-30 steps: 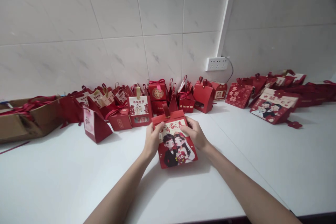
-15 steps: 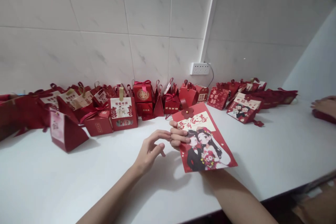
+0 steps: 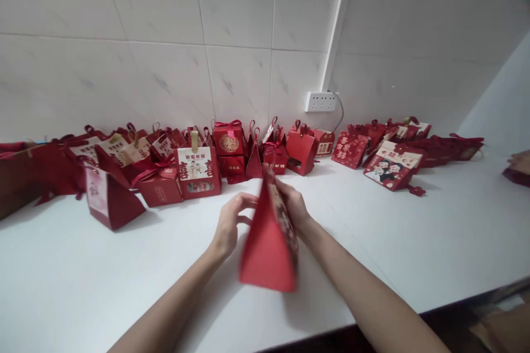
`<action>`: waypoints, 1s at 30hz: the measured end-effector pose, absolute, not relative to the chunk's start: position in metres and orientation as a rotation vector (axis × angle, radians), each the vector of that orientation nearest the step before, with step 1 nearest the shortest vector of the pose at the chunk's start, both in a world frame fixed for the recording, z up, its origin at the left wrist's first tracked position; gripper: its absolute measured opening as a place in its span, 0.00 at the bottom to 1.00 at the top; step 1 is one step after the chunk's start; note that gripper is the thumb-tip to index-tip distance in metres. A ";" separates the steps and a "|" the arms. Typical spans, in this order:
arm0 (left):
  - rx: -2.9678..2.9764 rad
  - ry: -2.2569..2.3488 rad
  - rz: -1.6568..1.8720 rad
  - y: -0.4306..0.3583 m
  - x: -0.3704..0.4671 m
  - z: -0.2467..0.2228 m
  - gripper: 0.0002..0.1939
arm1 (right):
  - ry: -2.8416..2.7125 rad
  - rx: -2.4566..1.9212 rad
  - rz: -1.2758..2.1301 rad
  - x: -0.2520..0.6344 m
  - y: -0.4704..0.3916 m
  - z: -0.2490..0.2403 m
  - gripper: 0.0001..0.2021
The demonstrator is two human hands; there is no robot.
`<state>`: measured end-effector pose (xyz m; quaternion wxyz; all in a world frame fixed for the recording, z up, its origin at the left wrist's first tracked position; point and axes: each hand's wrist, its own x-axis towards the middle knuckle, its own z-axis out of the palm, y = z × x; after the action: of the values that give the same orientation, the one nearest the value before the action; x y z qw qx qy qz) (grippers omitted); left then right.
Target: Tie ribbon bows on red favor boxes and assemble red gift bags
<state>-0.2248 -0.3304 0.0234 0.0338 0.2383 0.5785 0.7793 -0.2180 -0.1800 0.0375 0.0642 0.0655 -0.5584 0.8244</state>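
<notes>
A red triangular gift box (image 3: 269, 259), blurred by motion, is turned with its plain red end toward me. My right hand (image 3: 292, 204) grips it from the right near the top, over its printed face; some of the fingertips are hidden behind the box. To the left, my left hand (image 3: 234, 220) has its fingers curved and apart, close to the box's side. Whether those fingertips touch the box I cannot tell.
Many red gift boxes line the wall, among them a window box (image 3: 199, 174), a pink-faced one (image 3: 111, 201) and a couple-print one (image 3: 391, 168). A socket strip (image 3: 321, 102) is mounted behind. Another person's hand (image 3: 521, 161) shows at the right edge.
The gift box has turned from its printed couple face to its side end and moved left. My right hand now shows on its right side. My left hand stays to its left.
</notes>
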 end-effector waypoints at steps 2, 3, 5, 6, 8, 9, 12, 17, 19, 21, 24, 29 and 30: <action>0.576 1.710 2.516 -0.331 -0.231 0.023 0.23 | -1.687 0.106 2.265 -0.216 -0.184 0.037 0.18; 0.523 1.653 2.542 -0.332 -0.234 0.024 0.24 | -1.690 0.082 2.156 -0.214 -0.184 0.037 0.18; 0.456 1.554 2.560 -0.336 -0.238 0.025 0.28 | -1.695 0.052 1.993 -0.210 -0.184 0.039 0.19; 0.453 1.547 2.567 -0.338 -0.240 0.026 0.30 | -1.706 0.059 1.947 -0.208 -0.184 0.040 0.20; 0.529 1.661 2.584 -0.343 -0.240 0.028 0.28 | -1.797 0.119 1.774 -0.202 -0.184 0.042 0.22; 0.579 1.754 2.589 -0.345 -0.239 0.029 0.26 | -1.859 0.168 1.675 -0.200 -0.185 0.043 0.22; 0.653 1.966 2.559 -0.346 -0.233 0.033 0.16 | -1.985 0.303 1.492 -0.194 -0.186 0.042 0.22; 0.604 1.910 2.527 -0.342 -0.226 0.040 0.14 | -1.933 0.317 1.590 -0.191 -0.186 0.042 0.22; 0.562 1.897 2.519 -0.341 -0.225 0.040 0.13 | -1.917 0.294 1.627 -0.192 -0.186 0.042 0.22; 0.526 1.884 2.499 -0.340 -0.225 0.040 0.13 | -1.893 0.281 1.681 -0.193 -0.186 0.041 0.21; 0.519 1.848 2.469 -0.340 -0.225 0.041 0.13 | -1.850 0.278 1.727 -0.193 -0.187 0.040 0.21; 0.539 1.764 2.496 -0.340 -0.223 0.042 0.11 | -1.802 0.297 1.735 -0.189 -0.188 0.039 0.20; 0.544 1.743 2.495 -0.340 -0.223 0.041 0.11 | -1.799 0.305 1.744 -0.187 -0.189 0.039 0.20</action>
<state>-0.2226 -0.3403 0.0414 0.0252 0.1760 0.5635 0.8067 -0.1874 -0.1885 0.0390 0.3039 0.1150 -0.6790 0.6583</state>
